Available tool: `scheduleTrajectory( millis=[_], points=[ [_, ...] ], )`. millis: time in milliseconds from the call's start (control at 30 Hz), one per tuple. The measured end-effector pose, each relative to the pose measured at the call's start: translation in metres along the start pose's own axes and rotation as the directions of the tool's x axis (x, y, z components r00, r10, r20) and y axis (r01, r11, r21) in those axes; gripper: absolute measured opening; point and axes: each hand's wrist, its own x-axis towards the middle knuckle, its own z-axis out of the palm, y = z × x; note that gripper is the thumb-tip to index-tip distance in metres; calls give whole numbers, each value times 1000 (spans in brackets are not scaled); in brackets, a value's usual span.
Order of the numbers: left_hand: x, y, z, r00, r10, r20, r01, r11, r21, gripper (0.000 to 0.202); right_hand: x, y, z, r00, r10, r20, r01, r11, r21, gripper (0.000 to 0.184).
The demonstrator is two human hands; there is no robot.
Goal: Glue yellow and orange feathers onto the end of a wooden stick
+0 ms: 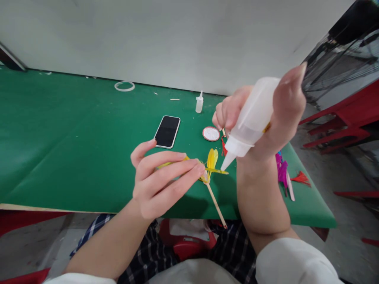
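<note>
My left hand (161, 177) pinches a thin wooden stick (215, 204) with yellow feathers (211, 159) fixed near its top, held over the front of the green table (74, 138). My right hand (266, 114) is wrapped round a translucent white squeeze bottle (251, 118), tilted so its white nozzle tip (226, 162) points down at the yellow feathers, almost touching them.
A black phone (167, 131) lies face up mid-table. Behind it stand a small white bottle (199, 103), a round red-rimmed lid (211, 133) and a white ring (124, 86). Purple and red feathers (286, 173) lie at the right edge. Red chairs (340, 122) stand to the right.
</note>
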Motion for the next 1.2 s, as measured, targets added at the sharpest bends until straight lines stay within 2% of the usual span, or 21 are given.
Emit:
scheduleTrajectory(
  millis=[100,167,400,567,633,800,867,967,1033,1100,1167,1200],
  points=[
    [1,0,2,988,117,-98,-112,992,60,24,-3,-3,5,997,47,-58,-49,998,-27,60],
    [2,-1,3,984,137,-111,-131,989,64,24,-3,-2,5,997,57,-42,-59,998,-34,60],
    [11,-2,6,989,112,-91,-112,994,12,19,4,-2,-11,990,-41,137,47,998,-37,62],
    [15,-2,7,991,116,-66,-116,993,8,21,5,-20,-18,942,131,308,-84,983,-163,54],
    [15,-2,7,992,113,-63,-113,994,7,20,4,-22,-17,943,124,309,-74,983,-171,52],
    [15,0,6,993,110,-39,-110,994,3,19,-2,-12,-12,986,27,166,-1,988,-152,53],
    [13,-1,6,993,116,-37,-116,993,17,19,-1,-10,-12,981,2,192,25,990,-139,54],
    [7,-4,5,991,121,-63,-116,990,82,20,0,-14,-13,952,10,305,35,989,-141,55],
    [2,-7,4,985,130,-114,-112,983,146,21,1,-21,-14,966,30,257,12,987,-163,58],
    [-2,-10,3,976,153,-155,-124,975,185,22,1,-28,-14,995,30,96,-13,984,-180,63],
    [-3,-11,2,967,182,-177,-146,969,197,21,1,-33,-15,997,57,-46,-64,981,-183,66],
    [-3,-11,2,963,192,-186,-155,968,197,20,2,-33,-17,995,64,-74,-76,982,-171,65]
  ],
)
